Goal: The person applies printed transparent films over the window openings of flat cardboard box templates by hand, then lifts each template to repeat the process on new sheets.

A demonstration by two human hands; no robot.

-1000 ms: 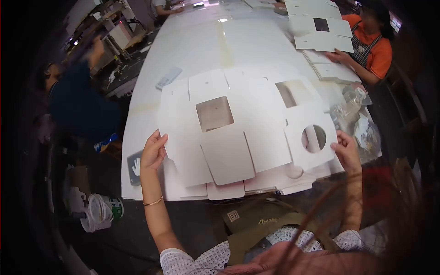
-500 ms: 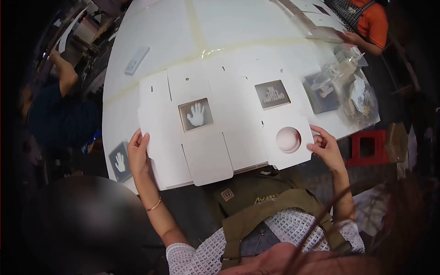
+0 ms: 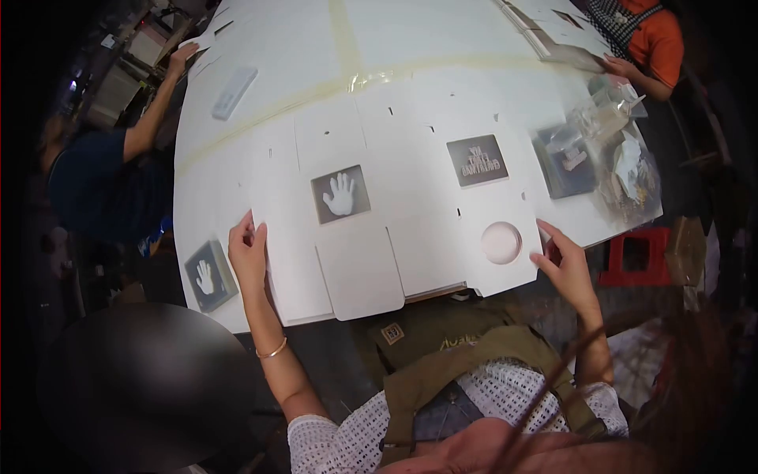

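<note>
A flat white cardboard box blank with slits, flaps and window cut-outs lies at the table's near edge. My left hand grips its left edge between thumb and fingers. At its lower right edge, beside a round hole, my right hand pinches the card. A dark square plate with a white hand shape shows in one window. Behind the other window is a dark square plate with raised lettering, upside down to me.
Another dark plate with a white hand shape lies left of my left hand. A dark block, clear plastic bags and a pale bar are on the white table. Co-workers stand left and far right; a red stool is at right.
The blank has settled flatter and shifted slightly right, with both hands still at its edges. The co-worker at left has stretched an arm forward onto the table.
</note>
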